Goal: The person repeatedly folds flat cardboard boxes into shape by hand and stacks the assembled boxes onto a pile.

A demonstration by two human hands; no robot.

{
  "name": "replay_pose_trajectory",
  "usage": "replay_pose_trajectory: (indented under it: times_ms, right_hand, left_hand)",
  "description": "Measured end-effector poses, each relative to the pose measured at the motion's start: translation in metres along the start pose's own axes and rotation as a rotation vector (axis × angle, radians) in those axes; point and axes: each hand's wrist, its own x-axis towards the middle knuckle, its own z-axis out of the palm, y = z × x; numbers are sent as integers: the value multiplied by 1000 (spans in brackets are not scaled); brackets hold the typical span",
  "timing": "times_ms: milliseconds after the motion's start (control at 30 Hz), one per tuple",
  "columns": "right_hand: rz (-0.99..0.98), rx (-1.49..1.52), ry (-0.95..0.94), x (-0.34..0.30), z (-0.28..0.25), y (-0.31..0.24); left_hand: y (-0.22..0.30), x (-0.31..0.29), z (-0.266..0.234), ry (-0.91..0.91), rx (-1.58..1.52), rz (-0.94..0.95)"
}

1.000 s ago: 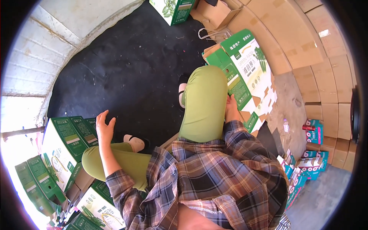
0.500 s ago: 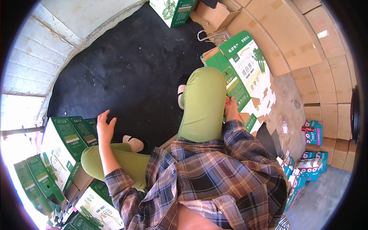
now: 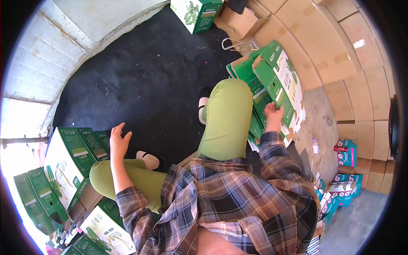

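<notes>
Beside my right knee, my right hand has its fingers closed on the near edge of a flattened green and white carton. That carton is tilted up from the pile of flat cartons under it, so more of the green panels below show. My left hand is held above my left knee, fingers apart, with nothing in it. Nearest to it are upright green and white boxes standing in a row at the left.
More green and white boxes stand at the lower left; another is at the far end of the black floor sheet. Brown cartons are stacked along the right. Teal and pink packs and a small bottle are at the right.
My right hand has moved right and slightly up, lifting the top flattened carton's near side away from the pile. My left hand stays nearly in place.
</notes>
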Motion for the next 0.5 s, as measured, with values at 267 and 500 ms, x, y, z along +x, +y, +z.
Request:
replay_pose_trajectory:
  times_ms: [267,500]
  right_hand:
    - [-194,-85,-163,-44,64,-33]
    - [-344,-279,-443,-152,103,1]
  left_hand:
    - [4,-2,-2,-12,-48,-19]
    - [5,1,-4,33,-129,-20]
